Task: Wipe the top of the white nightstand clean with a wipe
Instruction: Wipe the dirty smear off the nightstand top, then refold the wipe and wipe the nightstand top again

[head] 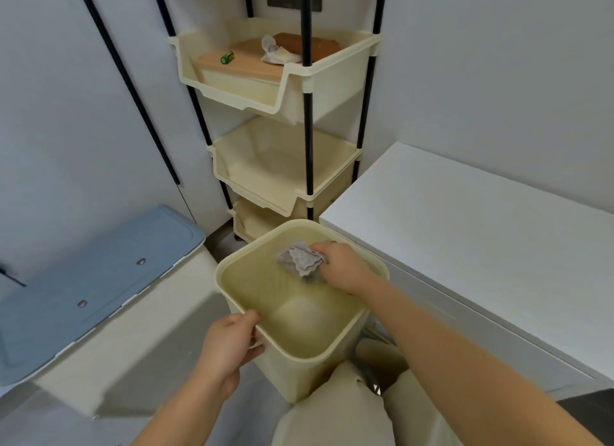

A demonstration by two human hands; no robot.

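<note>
Right hand point(345, 266) pinches the crumpled wipe point(300, 258) over the bin point(232, 279) (left hand point(229, 342) grips its rim): disposal step, seemingly; next, let go.

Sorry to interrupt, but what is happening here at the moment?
A person's left hand grips the near rim of a cream bin, while the right hand holds a crumpled grey wipe over its opening. The white nightstand stands just right of the bin, its top bare.
</note>
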